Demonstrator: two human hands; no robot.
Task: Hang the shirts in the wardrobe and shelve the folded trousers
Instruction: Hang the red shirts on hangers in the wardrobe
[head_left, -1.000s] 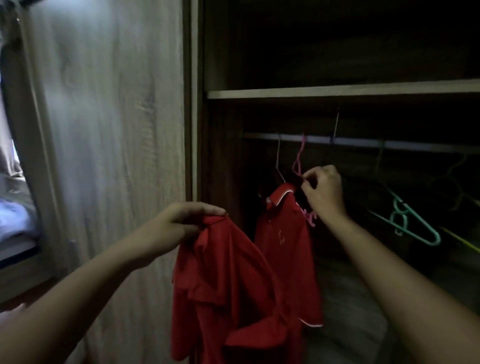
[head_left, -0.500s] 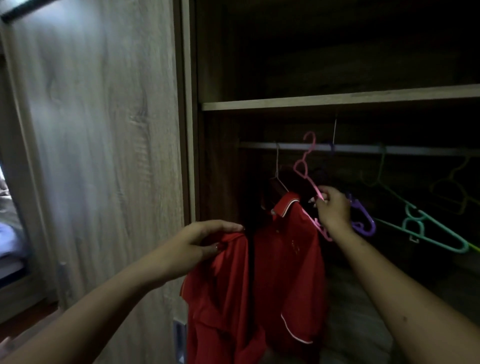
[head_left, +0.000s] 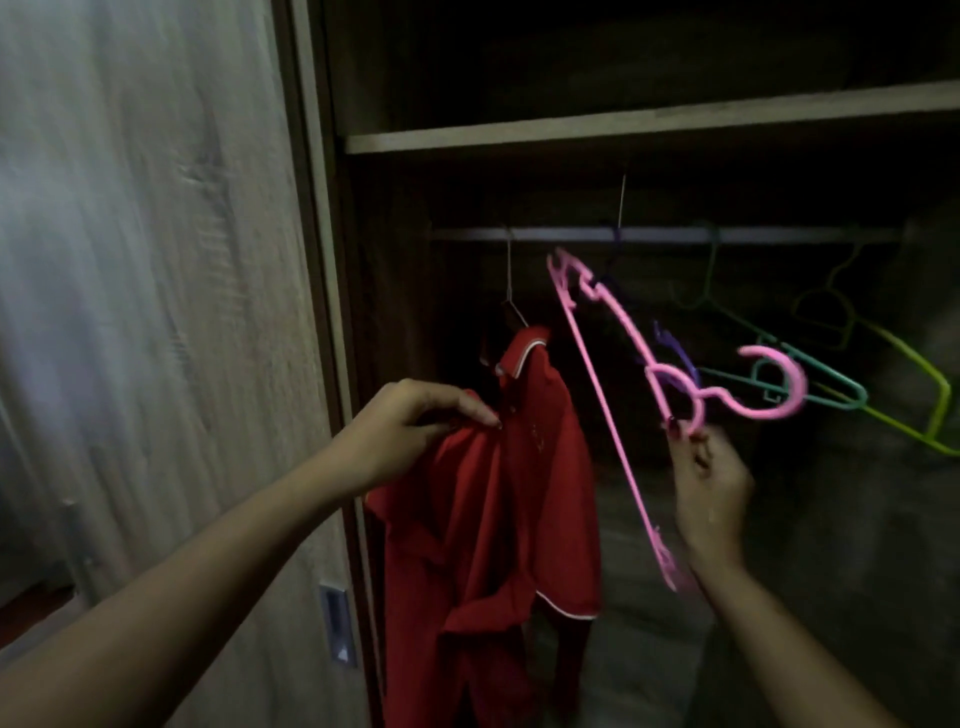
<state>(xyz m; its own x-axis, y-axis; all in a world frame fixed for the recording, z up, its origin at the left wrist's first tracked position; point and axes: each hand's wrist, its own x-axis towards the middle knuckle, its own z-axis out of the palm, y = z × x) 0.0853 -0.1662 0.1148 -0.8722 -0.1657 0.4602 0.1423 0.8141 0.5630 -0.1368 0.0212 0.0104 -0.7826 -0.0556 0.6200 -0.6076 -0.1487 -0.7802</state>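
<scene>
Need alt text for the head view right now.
At a dim open wooden wardrobe, the right hand holds a pink plastic hanger off the metal rail, while the left hand pinches a loose red shirt beside a hung red polo shirt.

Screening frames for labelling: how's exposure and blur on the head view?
Head view: wardrobe interior underexposed, back wall and upper shelf near black; door on the left brighter and smeared by motion blur; pink hanger and right hand slightly blurred; red shirt in left hand legible; wide-angle bend at edges.
</scene>
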